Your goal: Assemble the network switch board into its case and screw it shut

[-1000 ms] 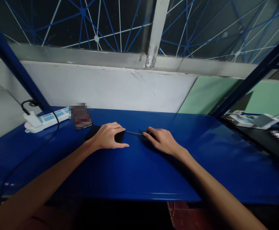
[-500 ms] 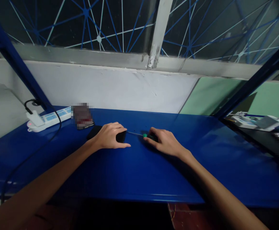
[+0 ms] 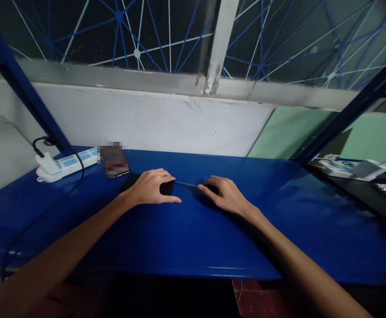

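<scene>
Head view: our left grip [image 3: 151, 190] clamps over a black device [image 3: 166, 188], likely pinning it flat to the tabletop [image 3: 193, 247] against sliding. Our right grip [image 3: 225, 194] pinches a slim screwdriver [image 3: 186, 183], shaft bridging the gap between both grips, tip meeting the device just beside the left grip.

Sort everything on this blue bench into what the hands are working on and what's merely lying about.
In hand: black device under the left hand; thin metal tool in the right hand, its tip at the device.
Lying about: white power strip, black cable, pixelated item beside the strip, grey gear at far right.
</scene>
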{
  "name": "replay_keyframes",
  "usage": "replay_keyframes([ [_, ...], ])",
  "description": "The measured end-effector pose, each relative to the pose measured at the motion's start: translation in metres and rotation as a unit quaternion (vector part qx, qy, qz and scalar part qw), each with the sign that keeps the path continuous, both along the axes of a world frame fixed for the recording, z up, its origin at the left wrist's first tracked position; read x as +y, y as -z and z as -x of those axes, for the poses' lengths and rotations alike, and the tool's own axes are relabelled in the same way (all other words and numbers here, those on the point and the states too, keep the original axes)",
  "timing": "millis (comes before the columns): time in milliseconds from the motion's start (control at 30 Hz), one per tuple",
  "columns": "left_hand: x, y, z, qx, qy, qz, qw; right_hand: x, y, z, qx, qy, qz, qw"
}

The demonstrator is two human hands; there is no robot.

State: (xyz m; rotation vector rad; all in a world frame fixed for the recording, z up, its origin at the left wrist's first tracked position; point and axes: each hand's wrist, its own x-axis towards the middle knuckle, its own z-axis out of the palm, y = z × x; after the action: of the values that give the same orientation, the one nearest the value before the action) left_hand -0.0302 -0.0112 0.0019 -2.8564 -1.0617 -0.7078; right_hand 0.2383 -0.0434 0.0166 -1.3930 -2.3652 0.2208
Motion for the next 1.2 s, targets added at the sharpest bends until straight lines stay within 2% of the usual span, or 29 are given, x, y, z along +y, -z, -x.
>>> replay_keyframes([
  [267,0.001,-0.004,0.005,0.022,0.007,0.027,0.999,0.002,0.005,-0.005,-0.041,-0.007,-0.009,0.999],
  [533,0.000,-0.009,0.005,0.038,0.010,0.051,0.998,0.005,0.012,-0.005,-0.046,0.018,0.006,0.999],
  [700,0.001,-0.007,0.005,0.032,0.013,0.047,0.998,0.003,0.010,-0.003,-0.030,0.010,-0.010,0.999],
  [933,0.003,-0.005,0.008,0.026,0.019,0.045,0.998,0.003,0.004,-0.006,-0.058,0.003,-0.005,0.998],
  [1067,0.002,-0.007,0.008,0.032,0.015,0.046,0.998,0.004,0.006,-0.006,-0.060,0.007,-0.025,0.998],
  [1200,0.002,-0.007,0.007,0.036,0.013,0.049,0.998,0.005,0.009,-0.005,-0.038,0.020,-0.005,0.999],
])
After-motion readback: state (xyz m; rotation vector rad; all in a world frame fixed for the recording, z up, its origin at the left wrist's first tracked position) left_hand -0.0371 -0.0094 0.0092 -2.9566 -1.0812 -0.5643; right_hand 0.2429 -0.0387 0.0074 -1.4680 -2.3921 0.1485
